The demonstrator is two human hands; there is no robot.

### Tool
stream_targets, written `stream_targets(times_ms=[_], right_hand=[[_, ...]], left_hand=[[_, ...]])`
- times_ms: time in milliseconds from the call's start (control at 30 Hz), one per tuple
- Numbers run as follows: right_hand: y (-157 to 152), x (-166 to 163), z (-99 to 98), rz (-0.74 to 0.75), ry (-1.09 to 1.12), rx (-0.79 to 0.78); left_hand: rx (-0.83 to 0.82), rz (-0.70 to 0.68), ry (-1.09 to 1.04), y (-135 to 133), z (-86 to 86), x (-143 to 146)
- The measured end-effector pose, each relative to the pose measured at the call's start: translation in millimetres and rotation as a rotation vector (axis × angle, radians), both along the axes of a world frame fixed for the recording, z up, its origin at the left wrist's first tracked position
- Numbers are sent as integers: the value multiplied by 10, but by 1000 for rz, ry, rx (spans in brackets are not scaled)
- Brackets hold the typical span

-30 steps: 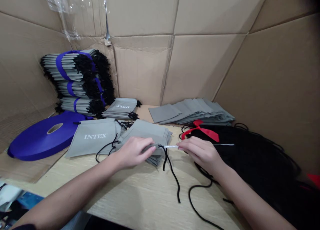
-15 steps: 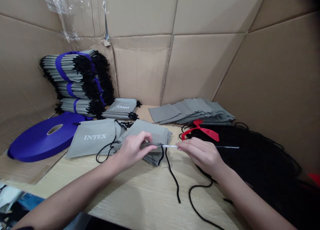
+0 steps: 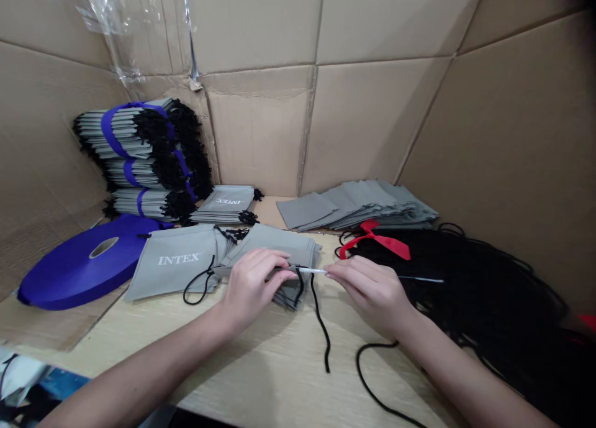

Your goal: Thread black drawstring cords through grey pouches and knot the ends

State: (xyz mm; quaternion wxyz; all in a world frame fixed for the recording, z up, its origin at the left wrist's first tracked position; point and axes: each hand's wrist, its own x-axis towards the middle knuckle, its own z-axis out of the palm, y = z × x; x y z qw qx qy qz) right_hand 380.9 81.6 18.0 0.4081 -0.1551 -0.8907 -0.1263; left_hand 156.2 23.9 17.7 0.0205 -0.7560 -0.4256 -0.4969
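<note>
My left hand (image 3: 254,280) rests on the top grey pouch (image 3: 284,245) of a small pile and pinches its hem at the right edge. My right hand (image 3: 370,288) pinches a thin metal threading rod (image 3: 313,271) that runs from the pouch's hem out to the right past my fingers. A black cord (image 3: 320,319) hangs from the rod's tip by the hem and trails toward me over the wooden table (image 3: 279,378).
A grey INTEX pouch (image 3: 174,263) lies left of the pile, beside a purple ribbon roll (image 3: 79,266). Bundled pouch stacks (image 3: 139,158) stand at the back left, flat grey pouches (image 3: 358,205) at the back right. A heap of black cords (image 3: 475,291) with a red tie (image 3: 382,241) fills the right. Cardboard walls surround everything.
My left fingers have slid right along the pouch's hem. The rod has gone further into the hem, so less of it shows between my hands. The cord's loose end shifted slightly.
</note>
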Motion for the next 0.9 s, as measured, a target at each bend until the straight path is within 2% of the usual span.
stream_targets(times_ms=[100, 200, 400, 533, 900], right_hand=[[-26, -33, 6, -10, 7, 0], [-29, -37, 12, -14, 2, 8], [8, -5, -26, -68, -60, 26], [9, -17, -29, -67, -47, -30], [-31, -69, -15, -27, -41, -149]], left_hand=[[-79, 46, -81, 5, -18, 23], [-75, 79, -115, 33, -46, 19], [51, 111, 101, 83, -84, -57], [56, 145, 164, 83, -80, -88], [6, 38, 50, 101, -95, -67]])
